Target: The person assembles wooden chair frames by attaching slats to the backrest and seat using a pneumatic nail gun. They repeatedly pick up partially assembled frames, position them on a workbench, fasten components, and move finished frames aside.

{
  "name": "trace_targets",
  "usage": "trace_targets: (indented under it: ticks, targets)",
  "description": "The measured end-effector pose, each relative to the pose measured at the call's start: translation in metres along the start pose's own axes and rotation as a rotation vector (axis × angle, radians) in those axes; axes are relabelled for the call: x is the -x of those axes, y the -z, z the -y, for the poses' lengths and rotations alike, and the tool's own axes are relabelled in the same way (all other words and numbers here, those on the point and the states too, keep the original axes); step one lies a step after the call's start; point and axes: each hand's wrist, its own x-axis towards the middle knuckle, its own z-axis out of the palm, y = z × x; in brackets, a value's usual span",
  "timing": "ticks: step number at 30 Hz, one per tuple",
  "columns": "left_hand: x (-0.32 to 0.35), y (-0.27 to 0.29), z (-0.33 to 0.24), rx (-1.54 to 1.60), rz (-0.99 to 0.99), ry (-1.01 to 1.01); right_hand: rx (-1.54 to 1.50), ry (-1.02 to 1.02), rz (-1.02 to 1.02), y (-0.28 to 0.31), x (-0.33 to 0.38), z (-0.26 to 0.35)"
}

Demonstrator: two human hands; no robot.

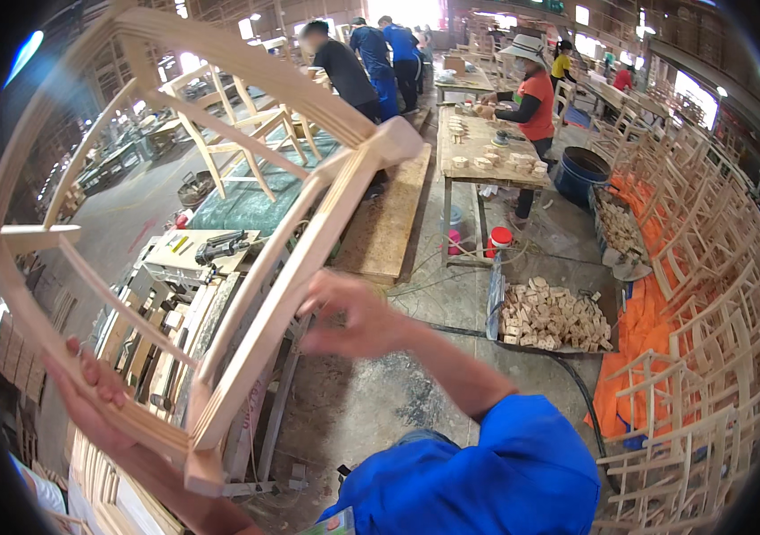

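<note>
A pale bare-wood frame (286, 294), resembling a chair's seat frame with legs, is held up tilted in front of me at the left. My left hand (94, 406) is wrapped around its lower left rail, thumb and fingertips showing over the wood. My right hand (351, 314) is beside the frame's long right-hand rail, somewhat blurred, with its fingers bent and apart and nothing in them. Whether those fingertips touch the rail I cannot tell. Under the frame is a workbench (188, 267) carrying a dark clamp-like tool (224, 247) and several wooden strips.
Assembled wooden chairs (228, 134) stand on a green-covered table (259, 192) beyond. A bin of small wood blocks (554, 316) sits on the floor at right, near a blue drum (583, 169). Stacked wooden frames (710, 267) line the far right. A person in red (536, 111) works at a table (451, 160).
</note>
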Motion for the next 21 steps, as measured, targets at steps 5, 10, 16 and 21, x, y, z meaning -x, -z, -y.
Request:
trace_targets:
  ticks: [5, 10, 16, 21]
  targets:
    - [-0.053, 0.099, -0.009, 0.063, 0.112, 0.001, -0.184, -0.268, -0.41, 0.119, -0.104, -0.031]
    - [-0.081, 0.16, 0.001, -0.038, -0.01, -0.059, 0.023, -0.246, 0.157, 0.021, -0.283, -0.058]
    - [-0.113, 0.215, -0.009, -0.189, -0.232, -0.13, -0.021, -0.21, 0.307, -0.166, -0.41, -0.146]
    - [-0.176, 0.26, -0.014, -0.302, -0.525, -0.118, -0.014, -0.095, 0.162, -0.28, -0.475, -0.261]
